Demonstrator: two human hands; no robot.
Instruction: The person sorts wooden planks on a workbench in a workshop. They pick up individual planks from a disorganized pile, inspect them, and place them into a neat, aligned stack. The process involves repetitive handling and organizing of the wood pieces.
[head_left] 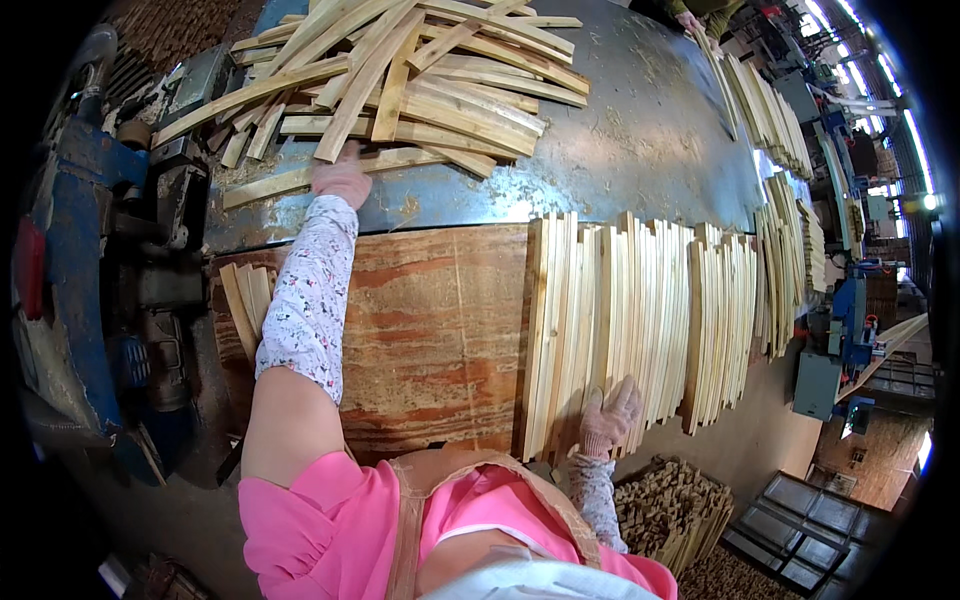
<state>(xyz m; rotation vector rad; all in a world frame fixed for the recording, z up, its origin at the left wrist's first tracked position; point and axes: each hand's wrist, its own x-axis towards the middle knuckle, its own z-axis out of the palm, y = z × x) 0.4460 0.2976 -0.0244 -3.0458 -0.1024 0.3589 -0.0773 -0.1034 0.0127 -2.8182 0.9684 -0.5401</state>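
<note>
Here, at the far left, a blue machine (75, 260) of worn metal stands beside the desk (650, 130), whose grey-blue steel top is dusted with sawdust. The left hand (341, 180), gloved, with a flowered sleeve over the forearm, reaches out and presses flat on the nearest slat (300, 180) of a loose pile of pale wooden slats (420, 80); its grip looks open, fingers spread on the wood, closed round nothing. That slat is long, thin and flat, its long axis running left to right, slightly tilted. Next comes a reddish plywood board (430, 330). The right hand (608, 415), also gloved, rests on the near ends of a tidy row of upright-stacked slats (640, 320), fingers loosely curled, whose long axes point away from the person.
</note>
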